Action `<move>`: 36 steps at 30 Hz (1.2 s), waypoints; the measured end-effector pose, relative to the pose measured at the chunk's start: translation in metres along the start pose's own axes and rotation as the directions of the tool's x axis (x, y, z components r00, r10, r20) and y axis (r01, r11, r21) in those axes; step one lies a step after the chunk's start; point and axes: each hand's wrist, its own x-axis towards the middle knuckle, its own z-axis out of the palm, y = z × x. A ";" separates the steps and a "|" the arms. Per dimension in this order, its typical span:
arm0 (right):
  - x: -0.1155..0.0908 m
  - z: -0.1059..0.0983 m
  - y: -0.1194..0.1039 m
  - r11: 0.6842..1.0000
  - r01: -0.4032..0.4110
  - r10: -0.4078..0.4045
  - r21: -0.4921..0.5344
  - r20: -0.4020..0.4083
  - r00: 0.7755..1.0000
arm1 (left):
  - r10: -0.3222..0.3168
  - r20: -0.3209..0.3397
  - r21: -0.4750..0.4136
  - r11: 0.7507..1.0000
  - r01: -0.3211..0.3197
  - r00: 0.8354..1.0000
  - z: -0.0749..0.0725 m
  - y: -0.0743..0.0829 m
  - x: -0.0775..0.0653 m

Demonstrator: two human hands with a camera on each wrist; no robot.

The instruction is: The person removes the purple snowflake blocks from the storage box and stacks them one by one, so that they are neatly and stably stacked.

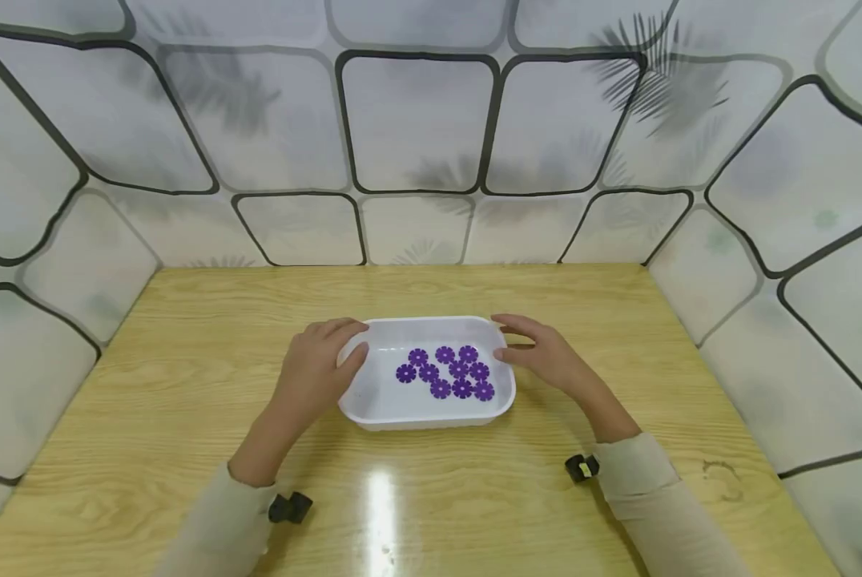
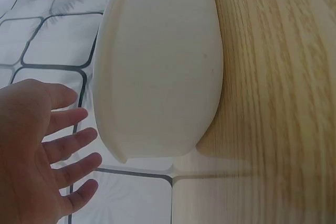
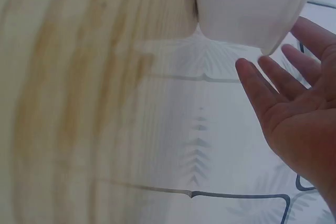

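A person's two hands flank a shallow white plastic tray (image 1: 373, 393) with rounded corners, which sits near the middle of a pale wood-grain table (image 1: 207, 361). Ten purple flower-shaped discs (image 1: 459, 369) lie in it, mostly toward its right half.

The forearms, in light beige sleeves (image 1: 640, 481), slant inward from the lower left and lower right. The left hand (image 1: 323, 361) is at the tray's left end, back of the hand up, its fingers pointing toward the far corner and its thumb reaching over the rim. The right hand (image 1: 546, 353) mirrors it at the right end, fingers and thumb pointing inward, thumb tip at the rim. The wrist views show both hands released, fingers loosely extended and spread, gripping nothing; whether any fingertip touches the tray cannot be told. Small black devices (image 1: 290, 508) show at both cuffs. Behind stands a white wall covering (image 1: 416, 124) with black stone-like outlines and grey leaves.
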 end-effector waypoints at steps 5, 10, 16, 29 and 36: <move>-0.003 -0.003 0.001 0.999 -0.003 0.005 -0.044 0.027 1.000 | -0.007 0.102 -0.030 1.000 0.010 0.995 0.005 0.009 0.005; -0.005 -0.004 0.000 0.997 0.015 -0.012 -0.070 0.046 0.999 | -0.019 0.192 -0.015 1.000 0.022 0.981 0.011 0.012 0.010; -0.006 -0.006 0.000 0.995 0.026 -0.021 -0.099 0.058 0.998 | -0.018 0.236 0.018 1.000 0.014 0.972 0.015 0.014 0.014; -0.005 -0.008 -0.001 0.994 0.047 -0.040 -0.095 0.074 0.996 | 0.034 0.381 -0.024 0.999 -0.028 0.924 0.030 0.018 0.031; -0.006 -0.009 0.001 0.995 0.044 -0.038 -0.093 0.070 0.997 | 0.007 0.458 -0.074 0.997 0.030 0.889 0.036 0.023 0.037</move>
